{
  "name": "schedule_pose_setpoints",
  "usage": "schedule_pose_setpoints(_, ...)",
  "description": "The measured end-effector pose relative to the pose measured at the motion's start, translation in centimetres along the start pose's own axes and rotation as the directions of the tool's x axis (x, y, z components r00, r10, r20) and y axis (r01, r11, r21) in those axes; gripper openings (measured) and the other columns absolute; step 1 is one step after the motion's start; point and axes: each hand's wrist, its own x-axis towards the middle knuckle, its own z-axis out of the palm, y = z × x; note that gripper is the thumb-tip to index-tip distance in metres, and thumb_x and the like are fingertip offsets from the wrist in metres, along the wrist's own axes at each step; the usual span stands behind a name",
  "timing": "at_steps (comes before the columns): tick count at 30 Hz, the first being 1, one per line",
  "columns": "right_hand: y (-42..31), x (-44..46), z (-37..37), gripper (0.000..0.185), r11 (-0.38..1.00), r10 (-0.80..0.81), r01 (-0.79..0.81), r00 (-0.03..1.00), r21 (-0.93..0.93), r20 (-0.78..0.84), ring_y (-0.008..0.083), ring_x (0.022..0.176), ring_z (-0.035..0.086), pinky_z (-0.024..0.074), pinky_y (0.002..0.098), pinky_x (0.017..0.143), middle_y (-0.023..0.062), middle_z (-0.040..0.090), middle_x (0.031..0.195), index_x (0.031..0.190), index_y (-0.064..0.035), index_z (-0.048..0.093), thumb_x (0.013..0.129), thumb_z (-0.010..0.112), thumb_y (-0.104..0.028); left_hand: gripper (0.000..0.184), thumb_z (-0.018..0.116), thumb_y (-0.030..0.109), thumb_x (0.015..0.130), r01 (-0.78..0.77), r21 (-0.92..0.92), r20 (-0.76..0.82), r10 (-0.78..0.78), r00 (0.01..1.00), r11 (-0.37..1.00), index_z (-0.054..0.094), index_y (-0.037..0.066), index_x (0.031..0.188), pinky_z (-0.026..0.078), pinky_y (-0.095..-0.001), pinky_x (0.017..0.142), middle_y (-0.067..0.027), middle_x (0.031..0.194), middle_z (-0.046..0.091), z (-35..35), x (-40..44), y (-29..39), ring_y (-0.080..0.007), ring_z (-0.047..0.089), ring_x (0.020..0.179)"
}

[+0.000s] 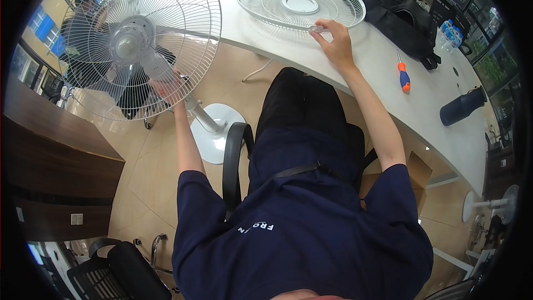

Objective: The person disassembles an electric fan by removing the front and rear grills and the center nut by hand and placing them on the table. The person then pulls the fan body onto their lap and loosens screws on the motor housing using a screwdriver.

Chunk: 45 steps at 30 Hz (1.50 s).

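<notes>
A standing fan's round wire guard (191, 16) fills the upper left, with pale see-through blades around its hub (127, 44). Behind the guard, near the fan's neck, is my left hand (167, 87); its fingers are partly hidden by wires and blades. On the white table (266, 41) lies a separate round front grille (301, 4). My right hand (335, 41) is at the grille's near rim, thumb and fingers pinched on a small clear piece (317, 29). The fan's pole (204, 118) rises from a white round base (222, 147).
A screwdriver (403, 76), dark bottle (463, 105) and black backpack (397, 14) lie on the table at right. A person (83, 28) sits behind the fan. A wooden cabinet (61, 161) stands left, an empty chair (119, 269) lower left, a cardboard box (419, 172) under the table.
</notes>
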Motion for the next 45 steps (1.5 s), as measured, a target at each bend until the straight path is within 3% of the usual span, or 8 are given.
schedule_pose_setpoints(4,-0.1,-0.1,0.1,0.029,1.0,-0.014,0.014,1.0,0.001,-0.023,0.0207,0.097,0.069,0.0404,0.0403,0.103,0.0018,0.074,0.1,0.108,-0.0109,0.067,0.085,0.082,-0.019,0.08,0.083,0.052,0.077,0.013,-0.031,-0.015,-0.014,1.0,0.999,0.046,0.0,0.126,0.05,-0.0479,0.092,-0.021,0.114,0.055,3.6,-0.4,-4.3,-0.037,0.061,0.106)
schedule_pose_setpoints(7,-0.5,0.1,0.1,0.029,0.999,-0.014,0.013,1.0,-0.047,-0.027,0.0215,0.1,0.068,0.0382,0.0436,0.106,0.0028,0.072,0.102,0.109,-0.0107,0.066,0.086,0.081,-0.021,0.069,0.082,0.046,0.08,-0.396,0.473,-0.095,0.493,0.865,0.787,0.052,-0.003,0.119,0.049,-0.0489,0.093,-0.0231,0.113,0.055,0.2,0.3,-0.8,-0.0388,0.059,0.108)
schedule_pose_setpoints(9,-0.7,0.2,0.4,0.03,0.996,-0.041,0.038,0.999,-0.075,-0.032,0.0219,0.101,0.068,0.0363,0.0459,0.109,0.0036,0.072,0.103,0.11,-0.0106,0.066,0.087,0.08,-0.023,0.099,0.079,0.051,0.085,0.022,0.047,0.285,-0.034,0.958,0.999,0.033,-0.009,0.148,0.044,-0.0478,0.104,-0.0283,0.13,0.051,-6.0,1.5,5.8,-0.0385,0.054,0.124)
schedule_pose_setpoints(17,2.2,1.2,2.5,0.036,0.988,0.009,0.004,0.997,-0.155,0.083,0.0258,0.105,0.064,0.0252,0.0547,0.117,0.008,0.069,0.104,0.112,-0.0075,0.064,0.089,0.078,-0.031,0.077,0.075,0.03,0.092,0.042,-0.403,0.454,0.16,0.876,0.914,0.037,0.0,0.151,0.041,-0.0413,0.108,-0.0256,0.145,0.048,-13.9,-0.6,-0.1,-0.0354,0.05,0.133)
schedule_pose_setpoints(19,2.5,2.0,3.2,0.036,0.987,0.019,-0.004,0.996,-0.163,0.09,0.0272,0.107,0.063,0.0242,0.0569,0.117,0.0092,0.069,0.104,0.112,-0.0067,0.064,0.089,0.078,-0.031,0.069,0.076,0.023,0.091,0.784,-0.275,0.927,-0.061,0.369,0.556,0.043,0.0,0.147,0.049,-0.0445,0.099,-0.0221,0.131,0.061,-19.1,-0.1,1.3,-0.0323,0.06,0.119)
schedule_pose_setpoints(25,2.8,6.0,7.2,0.047,0.996,0.085,-0.086,0.996,-0.021,-0.031,0.0327,0.119,0.057,0.0308,0.0486,0.114,0.0159,0.064,0.118,0.119,-0.0031,0.062,0.087,0.081,-0.033,0.062,0.067,0.021,0.098,0.852,-0.524,0.849,0.074,0.523,-0.002,0.04,0.001,0.15,0.053,-0.0415,0.099,-0.0203,0.13,0.065,-22.9,-0.7,3.8,-0.0309,0.067,0.116)
schedule_pose_setpoints(34,-20.2,11.3,10.3,0.016,0.843,-0.37,0.307,0.927,0.441,0.063,0.0271,0.09,0.068,0.0501,0.0392,0.088,0.0093,0.071,0.094,0.099,-0.0049,0.069,0.087,0.073,-0.013,0.038,0.062,0.02,0.101,0.883,-0.469,0.883,0.011,0.469,-0.031,0.051,0.0,0.132,0.055,-0.0431,0.091,-0.0147,0.106,0.07,-21.0,0.0,5.1,-0.0287,0.074,0.091)
schedule_pose_setpoints(45,-28.5,14.6,16.3,0.036,0.89,-0.431,0.405,0.897,0.209,0.099,0.0231,0.07,0.071,0.0548,0.0351,0.057,0.004,0.069,0.08,0.108,-0.0125,0.063,0.087,0.077,-0.038,0.047,0.056,0.028,0.107,0.89,-0.378,0.925,0.156,0.348,0.257,0.044,-0.001,0.141,0.054,-0.0394,0.09,-0.0155,0.109,0.07,-22.9,-0.5,6.7,-0.0223,0.07,0.093)
